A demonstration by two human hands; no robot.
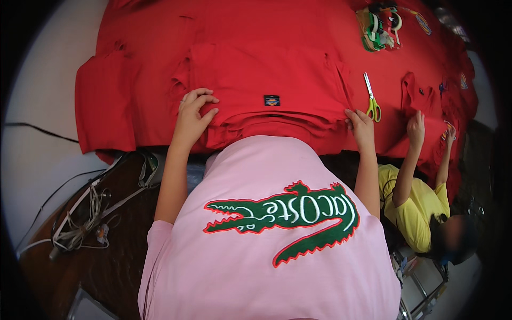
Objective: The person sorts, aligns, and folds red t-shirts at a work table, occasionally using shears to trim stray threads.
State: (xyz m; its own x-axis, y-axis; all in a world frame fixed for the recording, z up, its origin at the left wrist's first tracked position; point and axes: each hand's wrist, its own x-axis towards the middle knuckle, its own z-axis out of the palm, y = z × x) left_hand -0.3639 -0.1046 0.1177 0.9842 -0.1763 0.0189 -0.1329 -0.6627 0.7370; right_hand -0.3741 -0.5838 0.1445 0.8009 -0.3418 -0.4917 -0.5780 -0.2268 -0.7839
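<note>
Red garment stack; layered, creased, black label; left fingers half-open upon it; right fingers pinching edge.

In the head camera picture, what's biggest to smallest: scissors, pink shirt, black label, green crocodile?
Largest to smallest, as they look here:
1. pink shirt
2. green crocodile
3. scissors
4. black label
</note>
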